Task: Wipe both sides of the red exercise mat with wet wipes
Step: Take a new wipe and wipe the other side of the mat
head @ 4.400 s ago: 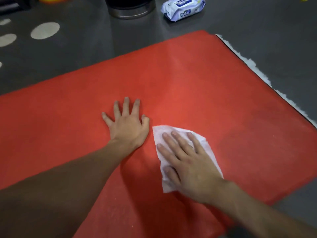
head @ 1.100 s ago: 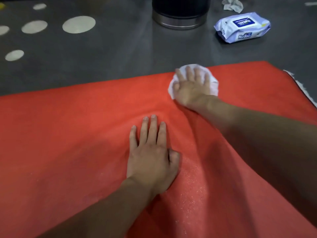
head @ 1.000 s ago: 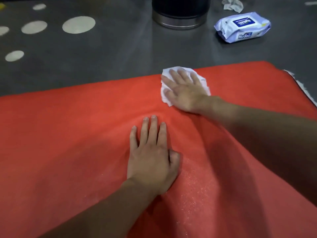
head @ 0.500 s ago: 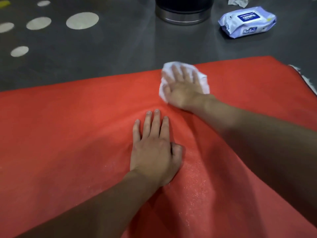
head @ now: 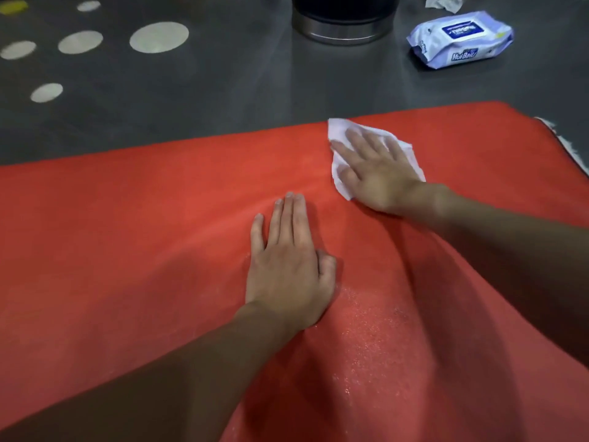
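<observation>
The red exercise mat (head: 127, 250) lies flat on a dark grey floor and fills most of the view. My left hand (head: 288, 269) rests palm down on the mat's middle, fingers straight and together. My right hand (head: 376, 170) lies flat with spread fingers on a white wet wipe (head: 339, 129), pressing it onto the mat near the far edge. Most of the wipe is covered by the hand. A shiny damp patch shows on the mat below my left hand.
A pack of wet wipes (head: 459, 39) lies on the floor beyond the mat at the right. A crumpled used wipe (head: 443, 1) sits behind it. A black round container with a metal base (head: 341, 27) stands at the top centre. Pale round spots (head: 158, 37) mark the floor at left.
My right hand has slid the wipe to and fro along the mat's far edge, ending a little to the right and nearer. My left hand has stayed pressed in place.
</observation>
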Action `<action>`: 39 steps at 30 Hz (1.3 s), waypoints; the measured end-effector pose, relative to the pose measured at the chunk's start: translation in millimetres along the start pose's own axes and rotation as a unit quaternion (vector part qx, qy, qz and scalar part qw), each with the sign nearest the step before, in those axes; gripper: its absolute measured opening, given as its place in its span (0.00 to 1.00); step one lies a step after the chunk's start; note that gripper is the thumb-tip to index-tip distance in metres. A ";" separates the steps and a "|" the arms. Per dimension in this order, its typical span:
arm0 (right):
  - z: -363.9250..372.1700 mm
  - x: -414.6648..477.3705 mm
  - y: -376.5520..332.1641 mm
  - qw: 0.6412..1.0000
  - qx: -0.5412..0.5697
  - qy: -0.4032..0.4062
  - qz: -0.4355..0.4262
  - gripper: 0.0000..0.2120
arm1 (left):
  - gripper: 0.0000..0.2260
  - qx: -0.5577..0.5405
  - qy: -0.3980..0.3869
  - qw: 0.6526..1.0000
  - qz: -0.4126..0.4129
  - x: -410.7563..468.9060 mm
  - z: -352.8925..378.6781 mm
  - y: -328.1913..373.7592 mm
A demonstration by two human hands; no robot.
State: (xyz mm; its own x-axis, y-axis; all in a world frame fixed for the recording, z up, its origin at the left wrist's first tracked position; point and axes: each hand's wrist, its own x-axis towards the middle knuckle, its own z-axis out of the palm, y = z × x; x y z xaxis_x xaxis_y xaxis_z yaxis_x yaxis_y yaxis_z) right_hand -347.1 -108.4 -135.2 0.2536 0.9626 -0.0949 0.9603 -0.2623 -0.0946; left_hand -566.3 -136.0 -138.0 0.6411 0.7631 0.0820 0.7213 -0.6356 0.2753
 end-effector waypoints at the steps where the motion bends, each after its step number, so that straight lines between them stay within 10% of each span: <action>1: 2.3 -0.9 -5.6 0.998 0.000 -0.022 0.054 0.27 | 0.36 0.000 0.005 1.000 0.001 0.8 0.7 -0.4; 6: 12.9 -40.9 -39.7 0.991 -0.014 -0.020 -0.134 0.32 | 0.34 -0.005 0.014 1.000 0.006 0.1 1.6 -1.4; 11: 10.6 -36.7 -31.5 0.999 -0.013 -0.013 0.031 0.29 | 0.34 -0.011 0.018 1.000 0.002 0.8 1.8 -0.6; 15: 15.3 -74.8 -42.8 0.988 -0.026 -0.019 -0.150 0.33 | 0.33 -0.022 0.023 0.999 -0.001 0.3 1.6 -0.8; 20: 11.6 -66.9 -25.8 0.999 -0.013 -0.009 0.050 0.28 | 0.33 -0.024 0.032 0.999 0.002 0.0 1.3 -0.6; 25: 12.9 -108.2 -35.4 0.991 -0.009 -0.023 -0.130 0.32 | 0.33 -0.031 0.035 0.999 0.000 -1.2 2.0 -1.1; 29: 12.6 -99.9 -20.3 0.999 -0.023 -0.003 0.033 0.33 | 0.33 -0.028 0.051 0.998 -0.001 -0.1 4.9 -1.2; 34: 18.7 -143.3 -47.1 0.992 -0.005 -0.029 -0.120 0.32 | 0.34 -0.037 0.047 0.998 0.000 -2.3 3.9 -1.8; 39: 20.9 -132.7 -41.4 0.998 0.008 0.004 0.057 0.32 | 0.33 -0.046 0.063 0.997 0.001 -1.3 4.8 -2.5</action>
State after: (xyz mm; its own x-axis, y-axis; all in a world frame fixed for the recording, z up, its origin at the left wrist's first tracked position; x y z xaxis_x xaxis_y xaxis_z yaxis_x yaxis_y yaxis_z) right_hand -422.9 -226.7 -139.5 0.3613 0.9273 -0.0978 0.9235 -0.3704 -0.1003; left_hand -567.7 -136.0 -143.4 0.6003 0.7742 0.2005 0.6891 -0.6280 0.3616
